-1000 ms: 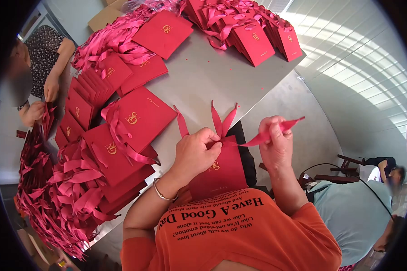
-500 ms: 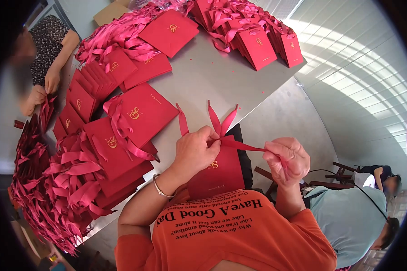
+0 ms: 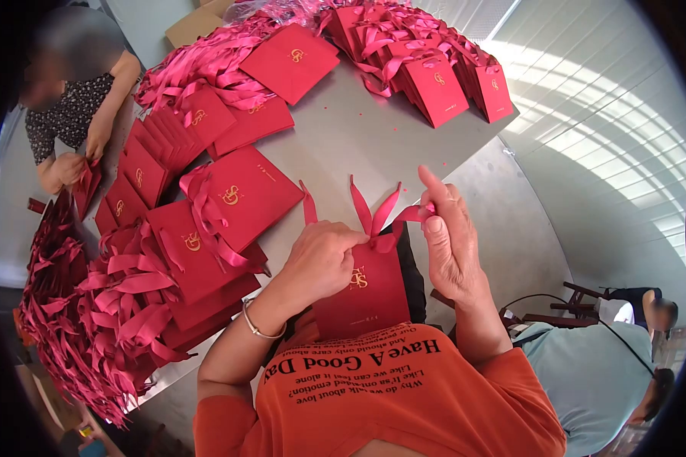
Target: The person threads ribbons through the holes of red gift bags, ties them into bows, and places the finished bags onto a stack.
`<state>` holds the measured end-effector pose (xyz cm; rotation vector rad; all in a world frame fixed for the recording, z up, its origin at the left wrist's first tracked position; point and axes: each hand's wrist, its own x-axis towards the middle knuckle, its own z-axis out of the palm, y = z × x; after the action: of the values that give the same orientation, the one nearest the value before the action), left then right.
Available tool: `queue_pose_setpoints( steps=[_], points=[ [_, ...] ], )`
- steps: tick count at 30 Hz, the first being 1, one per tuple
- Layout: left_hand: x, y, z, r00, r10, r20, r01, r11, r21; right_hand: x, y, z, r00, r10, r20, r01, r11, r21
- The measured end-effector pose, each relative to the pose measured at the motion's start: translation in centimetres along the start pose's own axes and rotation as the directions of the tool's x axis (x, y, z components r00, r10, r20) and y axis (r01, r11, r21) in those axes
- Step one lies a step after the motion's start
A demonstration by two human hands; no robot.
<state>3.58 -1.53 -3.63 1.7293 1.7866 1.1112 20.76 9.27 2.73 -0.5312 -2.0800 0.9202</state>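
Note:
A red paper gift bag [image 3: 362,297] with a gold logo rests upright against my orange shirt. Pink ribbon [image 3: 362,204] ends stand up from its top edge. At the bag's upper left corner, my left hand [image 3: 322,260] is closed, its index fingertip pressed beside the ribbon knot; what lies under the curled fingers is partly hidden. Another ribbon end shows beyond that hand. To the right, my right hand [image 3: 453,244] pinches a ribbon end [image 3: 411,214] leading off the bag, with the index finger pointing up.
The grey table [image 3: 343,145] carries stacks of finished-looking red bags [image 3: 240,194] and a heap of ribboned bags [image 3: 122,297] at left. More bags [image 3: 434,87] stand at the far right. A person [image 3: 76,114] handles a bag at left; another person in light blue [image 3: 587,377] sits behind right.
My right hand has moved up and left, and the ribbon it holds is no longer stretched straight. My left index finger has straightened along the bag's top edge.

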Motion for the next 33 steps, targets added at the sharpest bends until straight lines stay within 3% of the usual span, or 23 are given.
queue_pose_setpoints(
  steps=[2,4,6,8,12,15,18,22,24,25,27,31,33],
  points=[
    [-0.2,0.5,-0.7,0.995,0.089,0.051,-0.098,0.973,0.209,-0.2,0.2,-0.4,0.999,0.023,0.028,-0.023,1.000,-0.002],
    [-0.1,1.0,-0.9,0.997,0.066,0.046,-0.074,0.975,0.212,-0.3,0.7,-0.7,0.997,0.049,0.055,-0.048,0.999,-0.005],
    [0.0,1.5,-1.1,0.998,0.046,0.043,-0.054,0.975,0.214,-0.4,1.1,-0.9,0.991,-0.115,0.074,0.128,0.968,-0.218],
    [0.1,1.9,-1.3,0.979,-0.201,0.005,0.201,0.978,0.053,-0.4,0.9,-0.3,0.979,-0.161,0.127,0.185,0.959,-0.213],
    [0.5,2.2,-2.0,0.965,-0.258,0.036,0.260,0.965,-0.041,-1.6,1.9,2.7,0.964,-0.178,0.196,0.214,0.960,-0.181],
    [0.6,1.8,-2.8,0.957,-0.279,0.074,0.282,0.959,-0.027,-2.0,3.1,3.4,0.956,-0.191,0.222,0.233,0.955,-0.181],
    [0.0,0.4,-4.3,0.955,-0.213,0.205,0.252,0.950,-0.186,-2.2,4.2,3.2,0.959,-0.159,0.236,0.201,0.965,-0.167],
    [-1.1,-0.3,-5.1,0.956,-0.162,0.245,0.221,0.946,-0.235,-2.4,4.5,3.2,0.962,-0.135,0.238,0.168,0.978,-0.122],
    [-1.4,-1.0,-5.0,0.934,-0.159,0.320,0.292,0.854,-0.430,-2.3,4.6,3.2,0.961,-0.132,0.243,0.166,0.978,-0.126],
    [-1.6,-1.2,-4.7,0.934,-0.160,0.320,0.294,0.854,-0.430,-2.3,4.6,3.1,0.962,-0.130,0.242,0.161,0.980,-0.114],
    [-2.1,-1.5,-4.2,0.908,-0.227,0.351,0.401,0.709,-0.579,-2.2,4.7,3.1,0.962,-0.126,0.240,0.155,0.983,-0.104],
    [-2.4,-1.4,-3.2,0.926,-0.220,0.306,0.372,0.672,-0.640,-2.5,5.0,3.3,0.966,-0.103,0.238,0.132,0.985,-0.110],
    [-2.5,-1.2,-2.9,0.925,-0.246,0.289,0.379,0.575,-0.725,-2.6,4.9,3.4,0.966,-0.102,0.238,0.130,0.986,-0.106]
  ],
)
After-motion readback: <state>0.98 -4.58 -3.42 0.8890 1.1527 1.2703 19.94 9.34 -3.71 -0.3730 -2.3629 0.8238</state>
